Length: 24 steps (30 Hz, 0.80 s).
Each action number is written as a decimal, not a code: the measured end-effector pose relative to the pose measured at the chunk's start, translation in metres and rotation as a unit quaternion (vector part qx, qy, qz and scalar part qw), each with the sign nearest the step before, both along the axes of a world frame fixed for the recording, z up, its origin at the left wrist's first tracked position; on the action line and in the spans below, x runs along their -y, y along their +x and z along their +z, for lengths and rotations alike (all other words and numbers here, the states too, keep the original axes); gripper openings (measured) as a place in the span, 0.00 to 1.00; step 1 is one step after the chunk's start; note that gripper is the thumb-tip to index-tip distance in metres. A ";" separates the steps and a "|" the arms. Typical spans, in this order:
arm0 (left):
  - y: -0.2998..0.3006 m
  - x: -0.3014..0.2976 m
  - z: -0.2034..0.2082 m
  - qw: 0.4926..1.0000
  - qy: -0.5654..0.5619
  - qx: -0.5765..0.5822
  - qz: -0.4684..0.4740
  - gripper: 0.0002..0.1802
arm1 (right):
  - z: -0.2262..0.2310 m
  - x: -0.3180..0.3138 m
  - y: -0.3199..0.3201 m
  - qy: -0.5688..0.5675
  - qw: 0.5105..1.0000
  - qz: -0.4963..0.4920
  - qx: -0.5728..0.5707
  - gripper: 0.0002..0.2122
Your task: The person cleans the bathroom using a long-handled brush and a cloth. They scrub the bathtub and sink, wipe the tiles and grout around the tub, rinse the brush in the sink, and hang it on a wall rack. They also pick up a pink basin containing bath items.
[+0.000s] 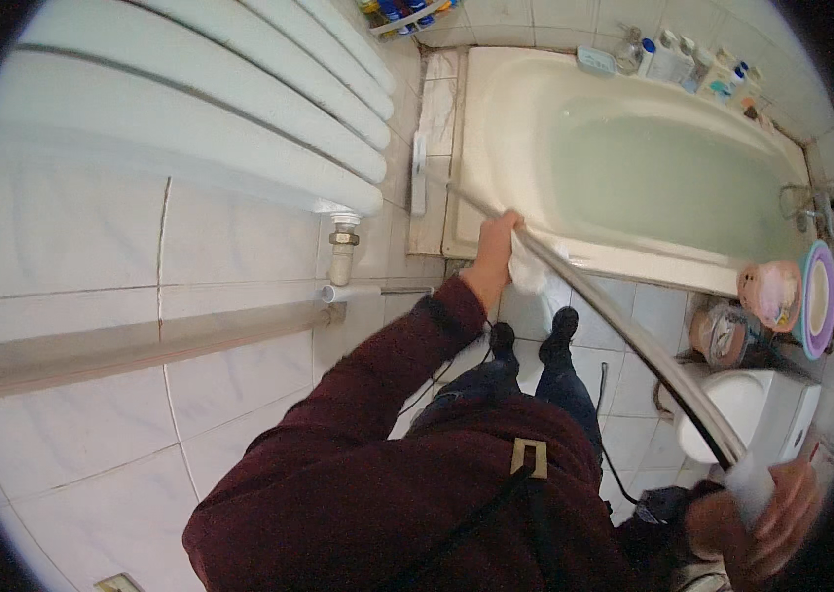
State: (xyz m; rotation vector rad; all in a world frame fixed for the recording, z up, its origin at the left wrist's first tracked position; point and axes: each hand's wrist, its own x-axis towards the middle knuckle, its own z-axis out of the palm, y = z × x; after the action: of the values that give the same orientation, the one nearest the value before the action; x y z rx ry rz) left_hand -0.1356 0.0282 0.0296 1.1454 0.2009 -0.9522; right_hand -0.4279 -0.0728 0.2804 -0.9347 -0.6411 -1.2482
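A long shiny metal rod runs slantwise in front of me, from above the bathtub's near left corner down to the lower right. Its far end carries a flat white end piece. My left hand is closed on a white cloth against the thinner part of the rod. The cloth hangs below the fingers. At the lower right, my right hand grips the rod's thick white end. Some of its fingers are blurred.
Beyond the rod is a cream bathtub holding greenish water, with several bottles along its back edge. A white radiator and pipe line the left wall. Basins and a white toilet stand at right.
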 end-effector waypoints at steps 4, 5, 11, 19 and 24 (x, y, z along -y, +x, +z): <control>0.088 0.024 -0.004 0.983 -0.064 0.150 -0.086 0.09 | -0.023 -0.040 0.052 -0.249 0.590 -0.694 -0.329 0.11; 0.100 0.022 -0.005 0.987 -0.068 0.115 -0.090 0.09 | -0.022 -0.047 0.063 -0.186 0.805 -0.469 -0.313 0.13; 0.039 0.009 0.004 0.986 -0.035 0.099 -0.129 0.10 | 0.004 -0.040 0.034 -0.050 0.959 -0.147 -0.237 0.17; 0.079 0.028 -0.031 0.990 -0.046 0.069 -0.113 0.08 | -0.011 -0.040 0.060 -0.033 0.944 -0.226 -0.237 0.18; 0.196 0.065 -0.042 0.979 -0.038 0.153 -0.127 0.09 | -0.053 -0.053 0.140 -0.103 0.955 -0.171 -0.217 0.19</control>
State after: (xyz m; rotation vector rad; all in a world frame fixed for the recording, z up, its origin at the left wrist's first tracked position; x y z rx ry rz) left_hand 0.0601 -0.0365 -0.0125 1.2495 -0.2336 -0.9840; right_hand -0.2881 -0.0197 0.2272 -1.4919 -0.2668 -1.2321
